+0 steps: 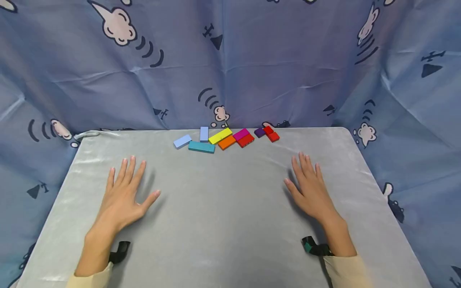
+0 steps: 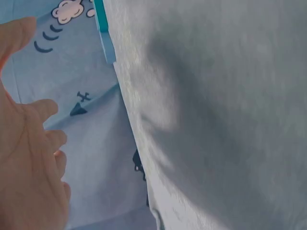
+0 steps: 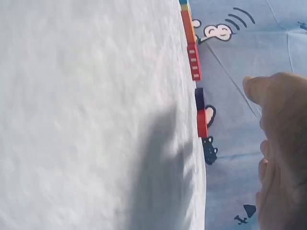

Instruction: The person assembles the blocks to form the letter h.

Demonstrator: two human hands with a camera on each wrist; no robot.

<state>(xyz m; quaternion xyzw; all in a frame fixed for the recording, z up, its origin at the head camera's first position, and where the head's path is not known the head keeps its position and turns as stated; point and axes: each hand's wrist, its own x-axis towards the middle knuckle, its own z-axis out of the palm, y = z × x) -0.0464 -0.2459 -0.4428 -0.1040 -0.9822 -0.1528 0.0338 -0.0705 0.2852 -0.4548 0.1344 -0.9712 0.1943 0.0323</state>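
Note:
My left hand (image 1: pixel 124 200) is held over the left part of the table with its fingers straight and spread, palm down. On the other side my right hand (image 1: pixel 311 190) hovers in the same way, fingers extended, holding nothing. Along the table's far edge lie several coloured blocks. From the left come two light blue blocks (image 1: pixel 182 141), a teal block (image 1: pixel 201 147), a yellow block (image 1: pixel 220 136) and an orange block (image 1: pixel 227 142). Farther right are a magenta block (image 1: pixel 241 134), a red block (image 1: pixel 246 140), a dark purple block (image 1: pixel 259 133) and two small red blocks (image 1: pixel 273 137).
A grey cloth covers the table (image 1: pixel 230 224). Behind it and at both sides hangs a blue patterned curtain (image 1: pixel 252 64). Each wrist wears a black camera mount, the left mount (image 1: pixel 120 252) and the right mount (image 1: pixel 315 247).

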